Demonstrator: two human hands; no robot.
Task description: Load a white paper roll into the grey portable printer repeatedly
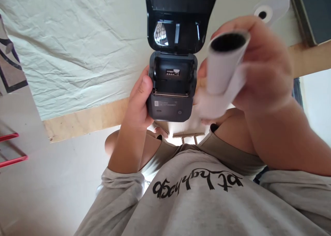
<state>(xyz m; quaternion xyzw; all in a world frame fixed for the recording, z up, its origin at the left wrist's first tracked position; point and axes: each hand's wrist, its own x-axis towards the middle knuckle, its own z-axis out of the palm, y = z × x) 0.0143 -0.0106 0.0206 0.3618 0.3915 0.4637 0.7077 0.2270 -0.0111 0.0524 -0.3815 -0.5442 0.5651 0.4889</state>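
Printer [169,106], lid swung open and paper bay bare, sits gripped by its side in the left hand [138,103] over the table edge [85,120]; right hand [263,67] clasps a roll [223,65] just beside it, likely light, crushable, best held round its middle.

We see bright, even daylight; glare in the glossy lid [178,32] beyond our fingers, the paper roll [222,70] blurred.

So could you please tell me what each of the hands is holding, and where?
Left hand grips the printer by its side; right hand holds the paper roll around its middle.
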